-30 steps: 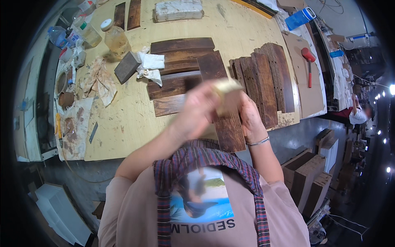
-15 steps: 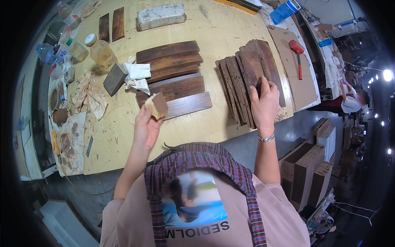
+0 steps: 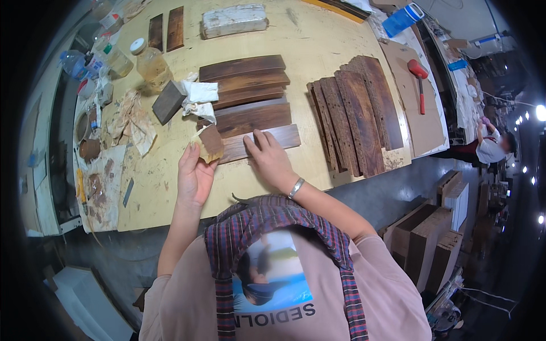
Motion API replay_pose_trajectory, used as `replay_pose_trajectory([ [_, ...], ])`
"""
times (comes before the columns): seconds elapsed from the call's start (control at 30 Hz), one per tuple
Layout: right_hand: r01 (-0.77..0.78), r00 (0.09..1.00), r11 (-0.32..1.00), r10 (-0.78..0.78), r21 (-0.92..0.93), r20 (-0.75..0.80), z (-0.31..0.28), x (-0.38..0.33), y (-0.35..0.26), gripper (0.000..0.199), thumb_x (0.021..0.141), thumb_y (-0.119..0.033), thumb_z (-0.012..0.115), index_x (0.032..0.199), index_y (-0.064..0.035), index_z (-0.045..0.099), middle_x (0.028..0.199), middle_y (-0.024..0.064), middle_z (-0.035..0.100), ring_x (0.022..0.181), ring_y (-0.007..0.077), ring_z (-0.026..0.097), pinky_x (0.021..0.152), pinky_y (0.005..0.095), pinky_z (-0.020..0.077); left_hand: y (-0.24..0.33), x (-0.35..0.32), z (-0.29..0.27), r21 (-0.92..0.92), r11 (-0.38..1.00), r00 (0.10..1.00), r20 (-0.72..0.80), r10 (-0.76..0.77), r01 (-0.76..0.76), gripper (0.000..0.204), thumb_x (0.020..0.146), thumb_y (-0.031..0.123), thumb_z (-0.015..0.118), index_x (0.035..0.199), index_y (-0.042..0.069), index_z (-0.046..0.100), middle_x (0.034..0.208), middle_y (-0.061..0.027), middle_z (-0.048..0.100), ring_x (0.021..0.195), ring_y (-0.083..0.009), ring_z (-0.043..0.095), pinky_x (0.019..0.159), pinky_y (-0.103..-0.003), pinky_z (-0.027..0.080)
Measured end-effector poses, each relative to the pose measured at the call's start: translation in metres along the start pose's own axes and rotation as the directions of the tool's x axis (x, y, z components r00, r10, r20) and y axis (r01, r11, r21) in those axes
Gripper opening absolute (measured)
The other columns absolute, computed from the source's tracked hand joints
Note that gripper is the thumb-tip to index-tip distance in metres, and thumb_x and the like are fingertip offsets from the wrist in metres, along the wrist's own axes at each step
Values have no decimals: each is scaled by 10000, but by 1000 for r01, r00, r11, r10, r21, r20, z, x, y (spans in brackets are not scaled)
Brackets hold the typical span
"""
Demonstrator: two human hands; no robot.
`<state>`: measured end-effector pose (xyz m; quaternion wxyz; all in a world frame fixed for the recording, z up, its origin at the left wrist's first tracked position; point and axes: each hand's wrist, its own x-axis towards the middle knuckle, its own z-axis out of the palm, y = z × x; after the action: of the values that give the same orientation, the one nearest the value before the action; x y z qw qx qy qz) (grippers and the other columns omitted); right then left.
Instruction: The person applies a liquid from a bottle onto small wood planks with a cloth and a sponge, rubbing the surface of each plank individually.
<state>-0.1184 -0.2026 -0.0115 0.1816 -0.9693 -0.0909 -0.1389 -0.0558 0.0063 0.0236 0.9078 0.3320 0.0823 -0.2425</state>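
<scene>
My left hand [image 3: 195, 181] pinches a folded piece of sandpaper [image 3: 211, 142], brown on one face and pale yellow at the edges. It is at the left end of a greyish wooden board [image 3: 285, 136], the nearest in a row of boards. On that board's near middle rest the fingertips of my right hand [image 3: 273, 163], its fingers stretched out and holding nothing. Darker stained boards [image 3: 244, 78] lie overlapped just behind. To the right, several brown boards with rough edges [image 3: 355, 113] lean on one another.
A dark block [image 3: 169, 103] and a white rag [image 3: 202, 92] touch the row's left side. Bottles, including a jar of yellowish liquid [image 3: 152, 67], line the far left. A wrapped block [image 3: 234, 21] lies at the back, a red mallet [image 3: 420, 79] on cardboard at right. Another person [image 3: 493, 149] stands far right.
My right hand has left the leaning boards at right and come left onto the greyish board. My left hand keeps the sandpaper, slightly lower. The view has shifted a little.
</scene>
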Motion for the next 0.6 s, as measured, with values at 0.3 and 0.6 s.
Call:
replay_pose_trajectory([
  [0.3,-37,988,998,28,56,149,-19,14,10,568,652,-142,790,1159,-9,571,1082,158,530,993,335,529,880,421,467,7,-16,-15,-28,999,992,-124,20,-23,320,1008,194,554,1277,28,512,1281,-108,585,1206,-232,554,1052,-419,438],
  [0.6,-692,697,496,272,524,664,-53,-8,40,442,716,-242,794,1028,10,610,905,111,646,748,204,618,700,311,516,23,-20,2,62,992,993,-37,111,-109,404,1001,201,555,1344,1,478,1327,-117,564,1220,-236,552,1055,-415,440],
])
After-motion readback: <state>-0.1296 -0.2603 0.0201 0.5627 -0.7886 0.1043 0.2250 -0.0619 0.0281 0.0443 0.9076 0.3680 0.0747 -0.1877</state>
